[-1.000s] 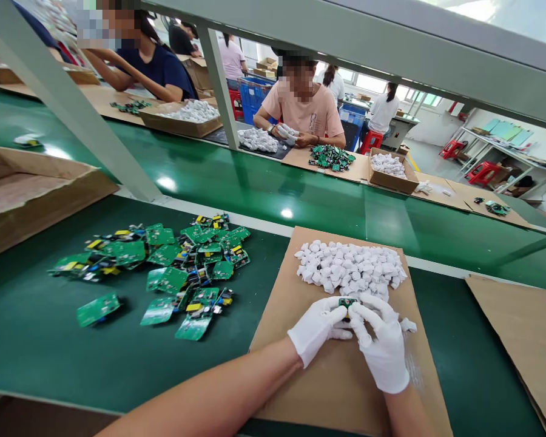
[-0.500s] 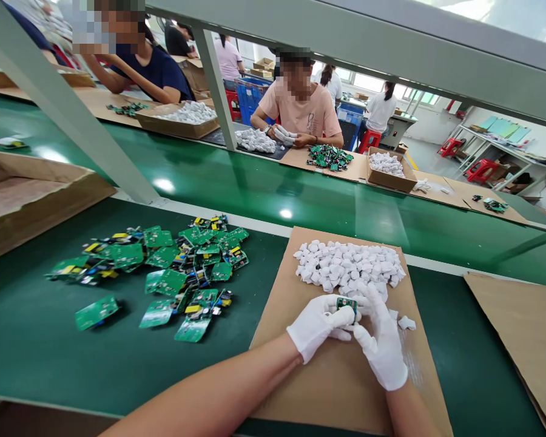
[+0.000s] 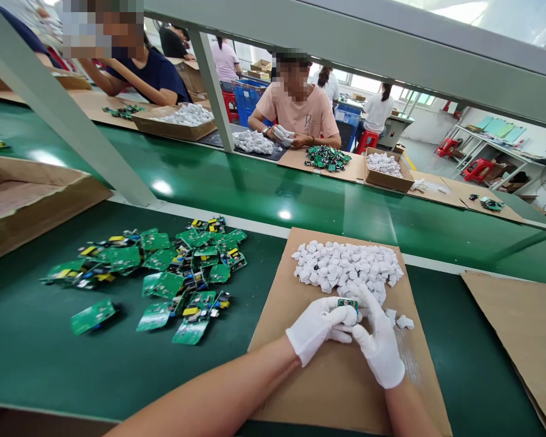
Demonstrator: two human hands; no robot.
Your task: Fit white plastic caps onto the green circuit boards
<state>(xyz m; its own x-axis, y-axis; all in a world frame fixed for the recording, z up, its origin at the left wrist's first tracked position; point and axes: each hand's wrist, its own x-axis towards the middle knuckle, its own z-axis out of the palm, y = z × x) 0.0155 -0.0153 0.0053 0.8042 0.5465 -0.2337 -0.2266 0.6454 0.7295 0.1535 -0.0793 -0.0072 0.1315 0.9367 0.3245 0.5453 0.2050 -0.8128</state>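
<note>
My left hand (image 3: 316, 325), in a white glove, is closed round a small green circuit board (image 3: 347, 303). The board's upper edge shows above the thumb; the rest is hidden by the fingers. My right hand (image 3: 378, 340), also gloved in white, is bent around the board's right side with its fingertips against it. Both hands are above a brown cardboard sheet (image 3: 327, 382). Just beyond them lies a heap of small white pieces (image 3: 346, 264). A couple of loose white pieces (image 3: 404, 322) lie right of my right hand.
Several green circuit boards (image 3: 164, 258) with yellow and black parts lie piled on the green bench (image 3: 118, 370) to the left. An open cardboard box (image 3: 31, 206) stands far left, another cardboard piece (image 3: 514, 328) right. A slanting metal post (image 3: 68, 109) rises ahead. Co-workers sit across the green belt (image 3: 236, 188).
The circuit board has tilted in my hands, so less of its green face shows now. Both hands stay in nearly the same place. The view has shifted slightly.
</note>
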